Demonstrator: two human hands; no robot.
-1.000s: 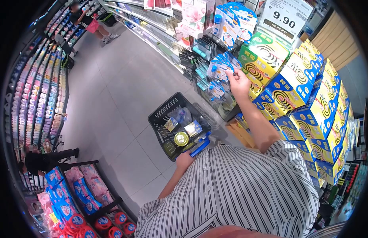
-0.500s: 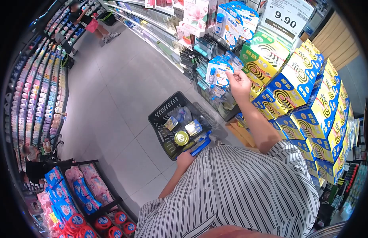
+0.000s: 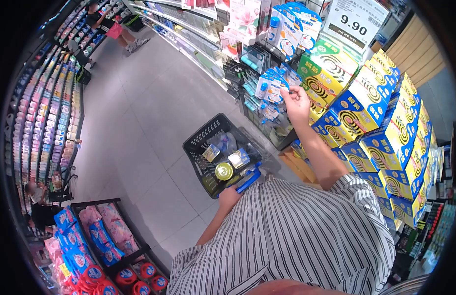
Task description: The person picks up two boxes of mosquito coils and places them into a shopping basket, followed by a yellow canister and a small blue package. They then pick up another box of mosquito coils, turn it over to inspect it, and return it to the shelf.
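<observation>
My right hand reaches to the display rack, thumb and fingers pinched at the edge of a blue-and-white blister card. That card carries a small blue tube and a cartoon figure, and it hangs among several similar cards. My left hand is closed around the blue handle of a dark shopping basket, at my waist. Inside the basket are a round container with a green lid, a small box, another small box and a clear plastic bag.
Stacked yellow-and-blue boxes rise on the right, beneath a 9.90 price sign. At lower left stands a rack of blue and pink packs. A person is in the aisle at upper left. Another person is at far left.
The pinched card has shifted slightly up and back toward the rack, with my right hand still at its edge. The left hand and basket stay nearly in place.
</observation>
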